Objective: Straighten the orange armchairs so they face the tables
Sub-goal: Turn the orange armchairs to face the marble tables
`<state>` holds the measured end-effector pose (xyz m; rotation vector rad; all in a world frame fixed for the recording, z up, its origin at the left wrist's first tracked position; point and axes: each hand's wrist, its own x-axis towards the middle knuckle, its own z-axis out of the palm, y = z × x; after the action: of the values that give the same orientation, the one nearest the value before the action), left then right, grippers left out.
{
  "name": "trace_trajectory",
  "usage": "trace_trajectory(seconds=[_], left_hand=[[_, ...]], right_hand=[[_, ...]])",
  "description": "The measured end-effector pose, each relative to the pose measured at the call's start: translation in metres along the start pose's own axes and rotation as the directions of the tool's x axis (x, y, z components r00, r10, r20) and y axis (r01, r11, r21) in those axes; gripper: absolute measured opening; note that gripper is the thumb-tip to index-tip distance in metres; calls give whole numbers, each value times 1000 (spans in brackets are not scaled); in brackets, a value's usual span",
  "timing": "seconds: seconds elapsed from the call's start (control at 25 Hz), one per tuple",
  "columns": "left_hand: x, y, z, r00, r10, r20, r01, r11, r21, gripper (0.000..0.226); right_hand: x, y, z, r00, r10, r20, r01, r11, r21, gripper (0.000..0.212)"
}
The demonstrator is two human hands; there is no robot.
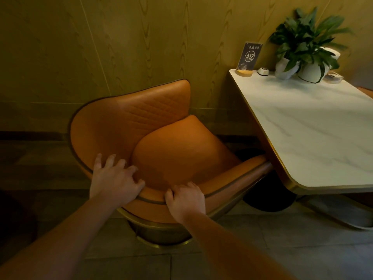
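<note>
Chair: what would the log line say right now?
step: straighten chair | left hand: grips rim | right hand: grips rim | table: beside chair

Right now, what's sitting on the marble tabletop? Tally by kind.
A12 sign stand: 1
Call button: 1
White plant pots: 2
Clear tray: 1
White roll, partly hidden behind the leaves: 1
Total: 6
</note>
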<state>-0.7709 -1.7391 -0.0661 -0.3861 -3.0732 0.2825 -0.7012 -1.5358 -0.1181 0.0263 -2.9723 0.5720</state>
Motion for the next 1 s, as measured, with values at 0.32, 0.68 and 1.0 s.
trace_trajectory(seconds=[0.32,0.68,1.0], left_hand=[[0,5,-2,993,-44,113,33,995,96,73],[-33,10,-42,968,-19,251,68,979,-191,57],[-108,-2,-113,978,-165,126,195,936,-292,57]], right_hand=[[-1,3,1,998,10,63,-14,998,60,37],[27,-9,-43,823,178,539,-328,924,196,40],[-5,-28,-117,890,20,455,-134,967,219,46]])
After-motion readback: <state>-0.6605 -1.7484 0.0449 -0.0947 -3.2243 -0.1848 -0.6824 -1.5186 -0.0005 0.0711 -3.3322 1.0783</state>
